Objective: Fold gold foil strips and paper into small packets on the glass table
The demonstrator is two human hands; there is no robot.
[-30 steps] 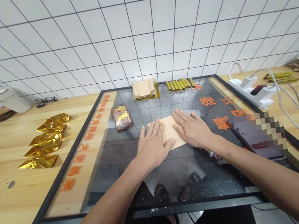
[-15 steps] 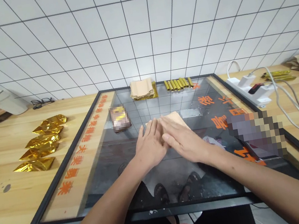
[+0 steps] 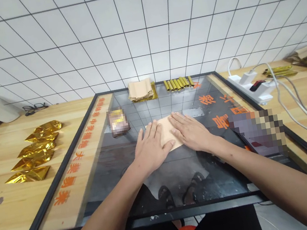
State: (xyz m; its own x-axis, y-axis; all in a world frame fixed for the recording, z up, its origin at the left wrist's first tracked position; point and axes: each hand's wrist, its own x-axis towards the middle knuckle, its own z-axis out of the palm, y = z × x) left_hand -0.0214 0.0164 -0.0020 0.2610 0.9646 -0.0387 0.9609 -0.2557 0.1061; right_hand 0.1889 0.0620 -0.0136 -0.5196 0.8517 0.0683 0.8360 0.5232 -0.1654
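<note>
A sheet of tan paper point(image 3: 168, 130) lies flat on the black-framed glass panel point(image 3: 170, 182) in front of me. My left hand point(image 3: 151, 145) rests palm down on its left part, fingers stretched forward and thumb pointing right. On the right part lies my right hand point(image 3: 190, 130), also flat, with its fingers angled toward the far left. Between the two hands the middle of the paper shows; its side edges are largely covered by my palms and fingers.
Beyond the paper stand a stack of tan papers point(image 3: 140, 90) and a row of rolled gold tubes point(image 3: 178, 83). A blurred packet point(image 3: 118, 121) lies left. Folded gold foil pieces point(image 3: 33, 160) line the wooden table point(image 3: 1, 223). On the right are a power strip point(image 3: 255, 88) and cables.
My hands, close together over the paper before, have moved apart to its two sides. More of the paper's middle now shows. The view has shifted slightly.
</note>
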